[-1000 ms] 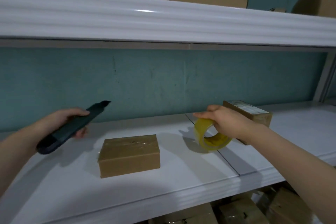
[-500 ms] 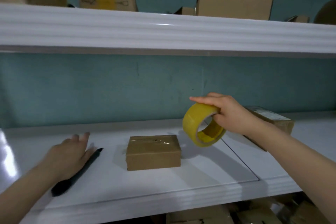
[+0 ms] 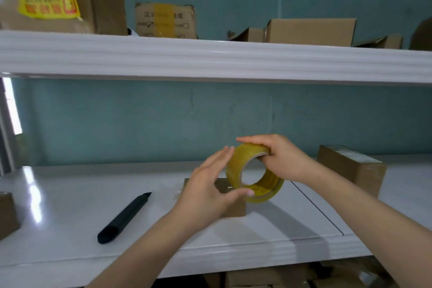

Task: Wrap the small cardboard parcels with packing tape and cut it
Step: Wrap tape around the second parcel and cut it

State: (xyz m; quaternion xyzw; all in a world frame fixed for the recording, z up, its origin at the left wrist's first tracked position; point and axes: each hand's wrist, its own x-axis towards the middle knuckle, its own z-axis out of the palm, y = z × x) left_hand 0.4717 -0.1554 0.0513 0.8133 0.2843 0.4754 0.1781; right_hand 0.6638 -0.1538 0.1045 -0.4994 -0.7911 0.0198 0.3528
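- Tape roll [image 3: 255, 194]: yellowish, translucent, held in the air just above the small parcel [image 3: 235, 209]. It stands on edge, slightly tilted, with the core opening facing the viewer. The dark print on the core lining is too small to read.
- Right hand [image 3: 284, 159]: fingers curled over the roll's top and into its core, gripping it.
- Left hand [image 3: 208, 190]: fingers straight beside the roll's left side, thumb touching its lower rim. It hides most of the parcel.
- Small parcel: lies flat on the white lower shelf [image 3: 257, 255].
- Black cutter [image 3: 124, 217]: lies on the shelf left of the parcel, long axis running near-left to far-right, tip toward the parcel.
- Second parcel [image 3: 350, 168]: at the right, with a pale, unreadable label on top.
- Upper shelf [image 3: 210, 61]: one box [image 3: 166, 21] shows "立" under a yellow strip.
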